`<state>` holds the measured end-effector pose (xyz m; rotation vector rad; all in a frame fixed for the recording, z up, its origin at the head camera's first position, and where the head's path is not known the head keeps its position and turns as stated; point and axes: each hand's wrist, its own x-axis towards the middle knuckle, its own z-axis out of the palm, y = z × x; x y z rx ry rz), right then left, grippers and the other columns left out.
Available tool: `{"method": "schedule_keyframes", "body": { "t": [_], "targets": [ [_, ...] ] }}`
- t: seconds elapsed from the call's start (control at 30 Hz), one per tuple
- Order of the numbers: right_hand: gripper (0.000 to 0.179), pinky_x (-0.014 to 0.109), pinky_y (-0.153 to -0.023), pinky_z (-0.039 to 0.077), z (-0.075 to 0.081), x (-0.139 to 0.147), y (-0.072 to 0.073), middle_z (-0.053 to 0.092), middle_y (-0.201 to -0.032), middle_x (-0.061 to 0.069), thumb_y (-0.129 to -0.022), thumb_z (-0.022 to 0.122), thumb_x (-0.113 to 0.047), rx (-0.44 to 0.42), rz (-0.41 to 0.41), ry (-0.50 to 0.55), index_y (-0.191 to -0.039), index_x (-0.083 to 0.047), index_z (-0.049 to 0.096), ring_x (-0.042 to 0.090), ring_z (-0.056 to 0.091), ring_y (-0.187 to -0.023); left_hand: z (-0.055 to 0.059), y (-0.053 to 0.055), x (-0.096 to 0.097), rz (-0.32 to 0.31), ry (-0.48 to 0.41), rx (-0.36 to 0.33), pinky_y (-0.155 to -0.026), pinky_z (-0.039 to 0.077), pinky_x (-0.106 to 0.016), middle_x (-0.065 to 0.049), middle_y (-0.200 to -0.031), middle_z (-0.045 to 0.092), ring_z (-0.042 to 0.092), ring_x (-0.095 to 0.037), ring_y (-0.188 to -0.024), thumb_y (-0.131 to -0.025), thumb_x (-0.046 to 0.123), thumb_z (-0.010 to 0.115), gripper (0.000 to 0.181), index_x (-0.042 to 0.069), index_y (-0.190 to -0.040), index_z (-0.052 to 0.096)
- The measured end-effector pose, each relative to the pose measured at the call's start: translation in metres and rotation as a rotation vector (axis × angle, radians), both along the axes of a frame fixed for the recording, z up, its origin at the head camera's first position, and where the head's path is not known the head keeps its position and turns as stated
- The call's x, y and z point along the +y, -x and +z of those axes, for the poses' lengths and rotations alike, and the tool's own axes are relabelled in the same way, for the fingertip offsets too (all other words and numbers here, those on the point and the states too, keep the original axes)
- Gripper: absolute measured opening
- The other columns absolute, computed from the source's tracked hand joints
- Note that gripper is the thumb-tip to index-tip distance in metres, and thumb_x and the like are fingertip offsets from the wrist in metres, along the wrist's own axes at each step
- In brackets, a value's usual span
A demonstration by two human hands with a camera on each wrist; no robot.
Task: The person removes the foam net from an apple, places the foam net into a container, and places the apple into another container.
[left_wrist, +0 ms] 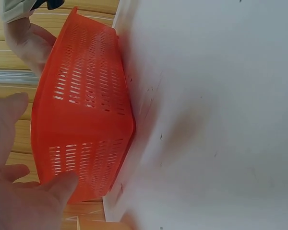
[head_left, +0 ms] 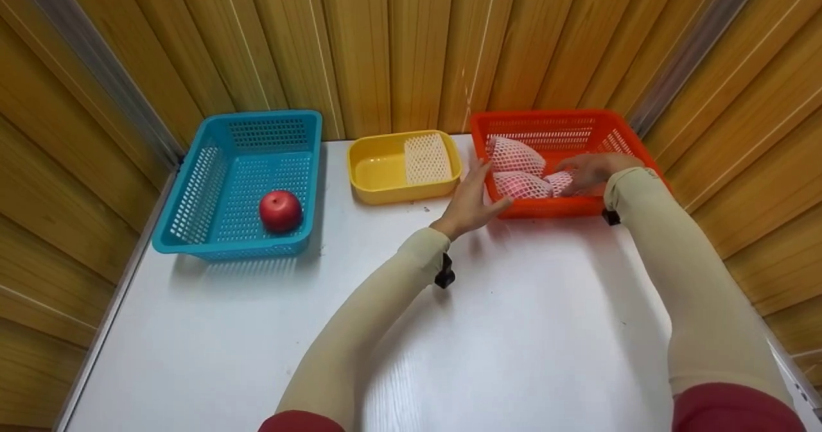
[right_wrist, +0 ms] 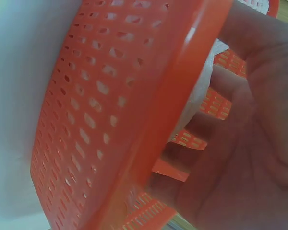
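Note:
My right hand (head_left: 596, 167) reaches into the red basket (head_left: 559, 209) and grips a pinkish fruit in a white foam net (head_left: 559, 181), its fingers curled round it. In the right wrist view the basket wall hides most of that fruit. Two more netted fruits, an upper one (head_left: 517, 156) and a lower one (head_left: 523, 185), lie to its left inside the basket. At the basket's front left corner, my left hand (head_left: 471, 204) is open with fingers and thumb spread, right beside the rim and holding nothing.
On the far left stands a blue basket (head_left: 241, 250) with a red apple (head_left: 280, 211) in it. Between the baskets is a yellow tub (head_left: 379, 175) holding a white foam net (head_left: 428, 158). Wood-panelled walls (head_left: 411, 53) enclose the white table (head_left: 481, 336).

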<state>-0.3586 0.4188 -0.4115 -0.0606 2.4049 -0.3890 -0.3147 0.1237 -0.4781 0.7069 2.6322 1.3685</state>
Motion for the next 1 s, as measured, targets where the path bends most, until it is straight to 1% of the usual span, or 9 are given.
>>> {"method": "schedule_keyframes", "body": {
  "t": [0.2, 0.3, 0.37, 0.43, 0.53, 0.7, 0.77, 0.9, 1.0],
  "targets": [
    [0.083, 0.077, -0.105, 0.031, 0.003, -0.001, 0.001, 0.014, -0.165, 0.028, -0.094, 0.071, -0.048, -0.019, -0.032, -0.018, -0.162, -0.025, 0.030, 0.058, 0.016, -0.142, -0.002, -0.001, 0.003, 0.018, 0.007, -0.013, -0.124, 0.022, -0.034, -0.002, -0.172, 0.014, 0.019, -0.018, -0.156, -0.095, 0.045, 0.072, 0.086, 0.009, -0.162, 0.030],
    [0.084, 0.077, -0.104, 0.032, 0.005, 0.001, 0.001, 0.014, -0.165, 0.028, -0.092, 0.074, -0.048, -0.017, -0.041, -0.029, -0.161, -0.028, 0.032, 0.058, 0.017, -0.141, -0.003, -0.001, 0.004, 0.016, 0.000, -0.008, -0.124, 0.022, -0.034, -0.002, -0.172, 0.012, 0.019, -0.019, -0.156, -0.095, 0.045, 0.072, 0.086, 0.008, -0.161, 0.031],
    [0.083, 0.078, -0.105, 0.030, 0.007, 0.000, -0.001, 0.013, -0.165, 0.029, -0.093, 0.073, -0.047, -0.018, -0.033, -0.020, -0.162, -0.027, 0.031, 0.059, 0.016, -0.141, -0.002, 0.000, 0.005, 0.014, 0.002, -0.008, -0.124, 0.022, -0.034, -0.003, -0.172, 0.012, 0.019, -0.020, -0.156, -0.095, 0.045, 0.072, 0.086, 0.007, -0.161, 0.031],
    [0.082, 0.077, -0.106, 0.029, 0.010, -0.002, -0.005, 0.014, -0.165, 0.028, -0.095, 0.071, -0.047, 0.004, -0.001, -0.029, -0.162, -0.025, 0.030, 0.058, 0.016, -0.143, -0.002, 0.000, 0.004, 0.014, 0.007, -0.014, -0.124, 0.022, -0.035, -0.003, -0.172, 0.013, 0.019, -0.020, -0.156, -0.095, 0.046, 0.072, 0.087, 0.008, -0.161, 0.031],
    [0.080, 0.076, -0.107, 0.029, 0.012, -0.004, -0.008, 0.015, -0.166, 0.027, -0.097, 0.068, -0.045, 0.028, 0.017, -0.035, -0.163, -0.022, 0.029, 0.057, 0.015, -0.145, -0.002, 0.000, 0.003, 0.020, 0.018, -0.023, -0.124, 0.022, -0.035, -0.001, -0.172, 0.014, 0.019, -0.019, -0.156, -0.094, 0.049, 0.071, 0.087, 0.010, -0.161, 0.032],
    [0.082, 0.077, -0.107, 0.029, 0.014, -0.008, -0.014, 0.013, -0.166, 0.028, -0.097, 0.069, -0.045, 0.021, -0.036, -0.007, -0.163, -0.020, 0.027, 0.058, 0.014, -0.144, -0.004, 0.000, 0.002, 0.018, 0.018, -0.022, -0.124, 0.023, -0.036, -0.001, -0.172, 0.013, 0.018, -0.019, -0.156, -0.094, 0.048, 0.071, 0.086, 0.010, -0.161, 0.032],
    [0.081, 0.076, -0.108, 0.029, 0.015, -0.009, -0.016, 0.014, -0.166, 0.027, -0.096, 0.070, -0.042, 0.008, -0.083, 0.017, -0.163, -0.022, 0.028, 0.057, 0.015, -0.145, -0.005, 0.000, 0.002, 0.015, 0.014, -0.026, -0.124, 0.022, -0.037, -0.001, -0.172, 0.012, 0.018, -0.020, -0.157, -0.094, 0.047, 0.071, 0.086, 0.011, -0.161, 0.032],
    [0.080, 0.073, -0.109, 0.031, 0.014, -0.011, -0.016, 0.021, -0.162, 0.030, -0.097, 0.071, -0.036, -0.006, -0.126, 0.066, -0.162, -0.020, 0.029, 0.055, 0.021, -0.143, -0.007, -0.001, 0.002, 0.015, 0.011, -0.025, -0.124, 0.021, -0.037, 0.000, -0.172, 0.012, 0.017, -0.020, -0.157, -0.095, 0.046, 0.071, 0.085, 0.012, -0.161, 0.032],
    [0.078, 0.071, -0.109, 0.034, 0.013, -0.013, -0.017, 0.026, -0.159, 0.030, -0.096, 0.072, -0.032, 0.011, -0.118, 0.079, -0.161, -0.018, 0.032, 0.054, 0.024, -0.141, -0.008, -0.001, 0.002, 0.022, 0.009, -0.034, -0.124, 0.021, -0.037, 0.001, -0.172, 0.013, 0.017, -0.018, -0.157, -0.094, 0.047, 0.072, 0.085, 0.014, -0.162, 0.032]
  ]
}}
